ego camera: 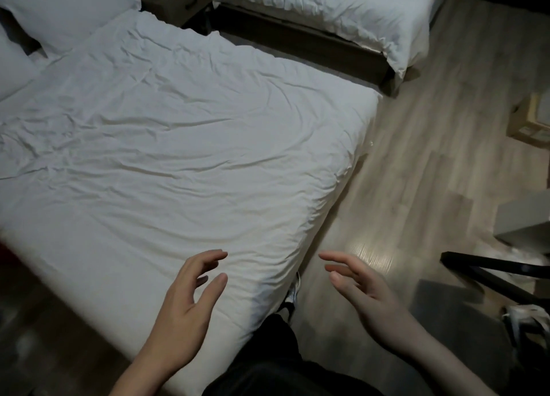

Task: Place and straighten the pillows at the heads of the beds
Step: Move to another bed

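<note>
Both hands hung empty with fingers loosely spread, the left hand (190, 300) over the near bed's (184, 145) foot corner, the right hand (360, 288) over the wood floor (422, 163). Two white pillows (62, 11) lay at that bed's head, far left, apparently angled apart. A second bed (336, 11) stood beyond a narrow aisle, a nightstand (178, 0) between them.

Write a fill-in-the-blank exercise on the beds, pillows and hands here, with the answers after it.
1. Both pillows lie at the near bed's top ____ corner of the picture.
2. The left hand and the right hand hold ____.
3. The floor is made of ____.
4. The far bed's cover is ____ in colour.

Answers: left; nothing; wood; white
</note>
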